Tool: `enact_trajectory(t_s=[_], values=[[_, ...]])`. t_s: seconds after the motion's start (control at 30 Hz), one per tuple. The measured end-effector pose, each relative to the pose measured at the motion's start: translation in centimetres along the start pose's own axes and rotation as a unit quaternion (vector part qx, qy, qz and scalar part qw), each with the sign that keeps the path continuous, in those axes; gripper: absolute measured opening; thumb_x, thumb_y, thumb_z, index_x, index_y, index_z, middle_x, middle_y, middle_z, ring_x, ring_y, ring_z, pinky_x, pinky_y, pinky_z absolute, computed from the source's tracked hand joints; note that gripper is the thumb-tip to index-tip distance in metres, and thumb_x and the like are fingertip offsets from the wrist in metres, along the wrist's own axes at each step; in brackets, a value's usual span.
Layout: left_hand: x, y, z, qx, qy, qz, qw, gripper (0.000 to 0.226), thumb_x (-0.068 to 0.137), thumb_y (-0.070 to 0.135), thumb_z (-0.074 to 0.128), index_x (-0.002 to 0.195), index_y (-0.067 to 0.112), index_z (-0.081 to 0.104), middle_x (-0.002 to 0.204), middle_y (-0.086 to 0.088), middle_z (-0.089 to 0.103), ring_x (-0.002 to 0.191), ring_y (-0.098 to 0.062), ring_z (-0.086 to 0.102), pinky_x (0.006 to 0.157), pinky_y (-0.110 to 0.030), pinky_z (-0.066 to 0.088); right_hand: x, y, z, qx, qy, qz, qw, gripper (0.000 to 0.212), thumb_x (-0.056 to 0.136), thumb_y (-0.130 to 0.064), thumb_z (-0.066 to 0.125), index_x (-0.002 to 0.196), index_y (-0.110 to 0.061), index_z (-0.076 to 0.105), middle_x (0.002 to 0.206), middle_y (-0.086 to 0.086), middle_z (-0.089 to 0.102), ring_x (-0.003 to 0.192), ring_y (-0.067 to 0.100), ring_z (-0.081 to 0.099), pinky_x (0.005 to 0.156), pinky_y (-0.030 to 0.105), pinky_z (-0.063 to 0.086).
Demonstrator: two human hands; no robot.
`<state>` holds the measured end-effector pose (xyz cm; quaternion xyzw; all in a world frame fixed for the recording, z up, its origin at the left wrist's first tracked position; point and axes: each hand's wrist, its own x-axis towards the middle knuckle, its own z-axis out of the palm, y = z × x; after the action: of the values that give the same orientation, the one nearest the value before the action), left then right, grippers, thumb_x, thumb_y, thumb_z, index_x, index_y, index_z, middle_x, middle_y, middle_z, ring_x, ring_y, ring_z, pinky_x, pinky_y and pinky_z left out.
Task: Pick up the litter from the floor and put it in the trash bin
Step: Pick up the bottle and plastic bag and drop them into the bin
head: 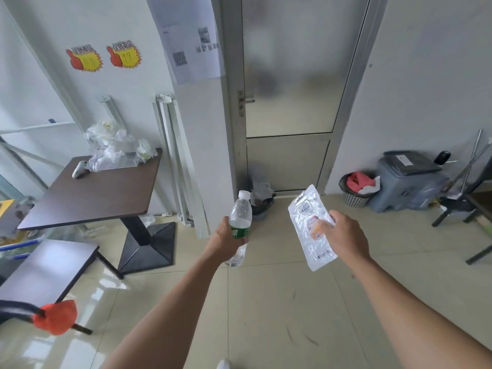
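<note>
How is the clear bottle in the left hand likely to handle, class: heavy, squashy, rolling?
Probably light: the bottle looks nearly empty. Likely squashy, with thin clear walls. Its round body may roll if laid down.

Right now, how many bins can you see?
3: a dark bin at the foot of the door, a mesh bin by the right wall, and a grey lidded bin beside it. Others may be hidden.

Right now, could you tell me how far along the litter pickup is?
Done: two pieces are off the floor. In hand: the left hand grips a plastic bottle, the right hand a clear wrapper. Left: dropping both into the trash bin by the door.
</note>
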<state>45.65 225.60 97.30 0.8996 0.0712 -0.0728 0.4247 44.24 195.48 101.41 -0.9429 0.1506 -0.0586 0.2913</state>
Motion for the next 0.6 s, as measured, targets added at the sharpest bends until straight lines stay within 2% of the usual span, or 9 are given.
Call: enact_trajectory(t_s=[0.1, 0.2, 0.27, 0.4, 0.47, 0.53, 0.6], values=[[5.2, -0.2, 0.8, -0.003, -0.003, -0.012, 1.000, 0.054, 0.084, 0.031, 0.079, 0.123, 0.017, 0.046, 0.110, -0.004, 0.062, 0.098, -0.026, 0.060, 0.083, -0.041, 0.052, 5.0, -0.4, 2.5, -0.003, -0.015, 0.016, 1.000, 0.028, 0.091, -0.040, 0.060, 0.083, -0.015, 0.049, 0.076, 0.003, 0.061, 0.074, 0.036, 0.059, 0.059, 0.036, 0.042], [11.9, -1.1, 1.8, -0.013, -0.012, -0.023, 1.000, 0.049, 0.083, 0.032, 0.080, 0.116, 0.019, 0.046, 0.106, -0.003, 0.061, 0.096, -0.026, 0.060, 0.078, -0.038, 0.050, 11.1, -1.4, 5.8, -0.008, -0.043, 0.029, 0.999, 0.027, 0.084, -0.042, 0.063, 0.086, -0.021, 0.046, 0.078, -0.001, 0.061, 0.070, 0.028, 0.059, 0.054, 0.032, 0.035], [17.0, -1.9, 2.8, -0.013, -0.017, -0.029, 0.999, 0.047, 0.083, 0.031, 0.080, 0.113, 0.019, 0.046, 0.105, -0.003, 0.061, 0.094, -0.026, 0.060, 0.079, -0.040, 0.051, 15.5, -2.0, 8.3, -0.019, -0.068, 0.036, 0.997, 0.028, 0.083, -0.046, 0.063, 0.090, -0.024, 0.047, 0.082, -0.001, 0.063, 0.072, 0.028, 0.061, 0.055, 0.032, 0.037], [26.7, -2.2, 4.6, -0.026, -0.040, -0.056, 0.997, 0.053, 0.082, 0.031, 0.081, 0.120, 0.015, 0.048, 0.109, -0.004, 0.061, 0.099, -0.028, 0.060, 0.087, -0.047, 0.054, 24.0, -2.7, 11.9, -0.038, -0.101, 0.055, 0.993, 0.029, 0.090, -0.043, 0.061, 0.115, -0.030, 0.055, 0.087, -0.007, 0.063, 0.079, 0.027, 0.062, 0.060, 0.033, 0.042], [31.0, -1.4, 5.0, -0.029, -0.058, -0.057, 0.996, 0.045, 0.082, 0.028, 0.081, 0.114, 0.019, 0.050, 0.104, -0.003, 0.061, 0.095, -0.026, 0.060, 0.080, -0.040, 0.052, 27.8, -3.0, 12.3, -0.052, -0.095, 0.062, 0.992, 0.043, 0.092, -0.033, 0.061, 0.133, -0.032, 0.050, 0.097, -0.001, 0.066, 0.082, 0.028, 0.060, 0.062, 0.034, 0.041], [34.8, 0.0, 5.1, -0.045, -0.057, -0.052, 0.996, 0.036, 0.081, 0.023, 0.080, 0.098, 0.029, 0.049, 0.091, 0.002, 0.061, 0.085, -0.023, 0.059, 0.066, -0.032, 0.047, 31.4, -3.3, 12.0, -0.078, -0.086, 0.065, 0.991, 0.053, 0.094, -0.024, 0.057, 0.145, -0.030, 0.044, 0.110, 0.008, 0.068, 0.088, 0.033, 0.060, 0.068, 0.035, 0.044], [38.4, 1.5, 5.2, -0.053, -0.068, -0.068, 0.994, 0.036, 0.081, 0.022, 0.080, 0.105, 0.022, 0.052, 0.093, -0.003, 0.063, 0.087, -0.028, 0.062, 0.069, -0.037, 0.050, 35.3, -3.3, 11.6, -0.094, -0.081, 0.076, 0.989, 0.054, 0.097, -0.020, 0.054, 0.149, -0.029, 0.041, 0.117, 0.011, 0.067, 0.097, 0.036, 0.063, 0.071, 0.036, 0.044]])
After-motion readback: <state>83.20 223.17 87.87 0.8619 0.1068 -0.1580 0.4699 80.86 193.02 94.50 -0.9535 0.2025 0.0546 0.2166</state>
